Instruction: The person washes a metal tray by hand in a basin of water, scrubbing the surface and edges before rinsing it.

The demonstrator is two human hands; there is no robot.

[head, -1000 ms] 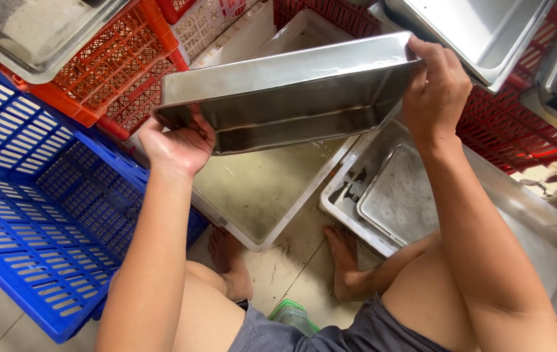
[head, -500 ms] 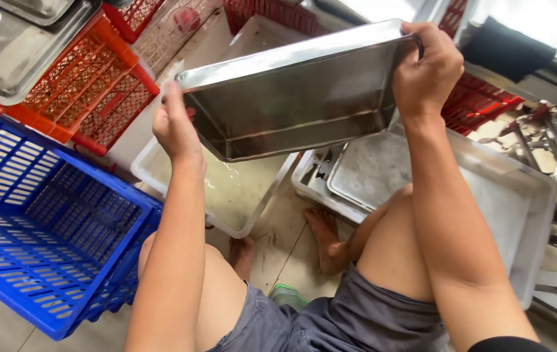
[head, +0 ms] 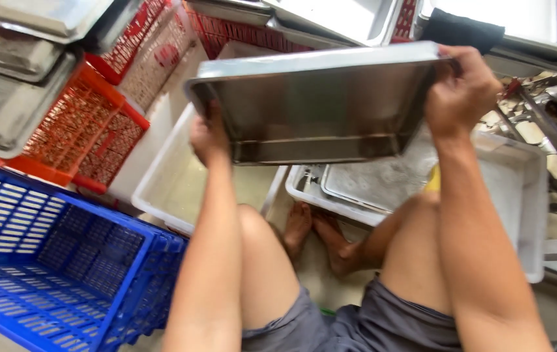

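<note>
I hold a deep rectangular stainless steel tray [head: 317,104] up in the air in front of me, its open side tilted toward me. My left hand [head: 208,138] grips its left end from below. My right hand [head: 462,91] grips its right end at the rim. Under the tray stand two white plastic tubs: one on the left [head: 161,189] with cloudy water, one on the right [head: 526,195] with a flat metal tray [head: 382,186] lying in it.
A blue plastic crate [head: 63,261] stands at my lower left. Red and orange crates [head: 76,130] with steel trays [head: 11,58] sit at the upper left. More steel trays [head: 350,16] are stacked at the back. A metal rack [head: 552,117] is on the right. My bare feet [head: 317,234] rest between the tubs.
The steel tray has swung to the right and risen with both hands on it. My view has shifted right, and the metal rack on the right shows more.
</note>
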